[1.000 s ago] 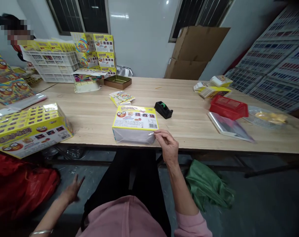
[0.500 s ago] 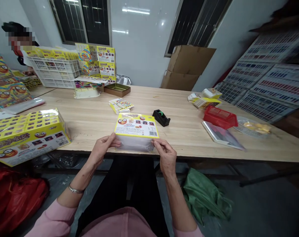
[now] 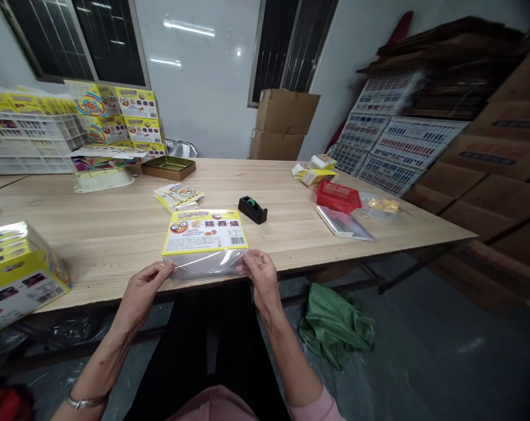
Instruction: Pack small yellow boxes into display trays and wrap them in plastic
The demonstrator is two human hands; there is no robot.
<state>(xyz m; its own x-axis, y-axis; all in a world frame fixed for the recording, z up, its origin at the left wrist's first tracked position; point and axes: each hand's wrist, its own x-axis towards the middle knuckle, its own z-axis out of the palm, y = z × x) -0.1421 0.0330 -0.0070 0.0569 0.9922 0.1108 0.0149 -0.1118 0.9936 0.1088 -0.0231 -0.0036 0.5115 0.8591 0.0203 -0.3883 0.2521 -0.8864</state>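
A yellow and white printed box (image 3: 207, 231) lies at the table's front edge, inside a clear plastic bag (image 3: 207, 266) whose loose end hangs toward me. My left hand (image 3: 141, 287) pinches the left corner of that loose end between thumb and fingers. At the opposite corner, my right hand (image 3: 263, 276) grips the plastic the same way. The film is stretched between both hands and catches the light. Just behind the box sit a black tape dispenser (image 3: 253, 210) and a small pile of printed yellow cards (image 3: 178, 197).
A wrapped block of yellow boxes (image 3: 21, 272) stands at the left front. Farther back are a white crate (image 3: 32, 143), stacked boxes (image 3: 139, 120) and a brown tray (image 3: 168, 168). To the right lie a red basket (image 3: 338, 197) and a plastic-covered stack (image 3: 344, 223). Green cloth (image 3: 335, 324) is on the floor.
The view has swung to the right, so the table's things sit farther left. Both hands still hold the plastic, and its loose end looks tauter and shinier.
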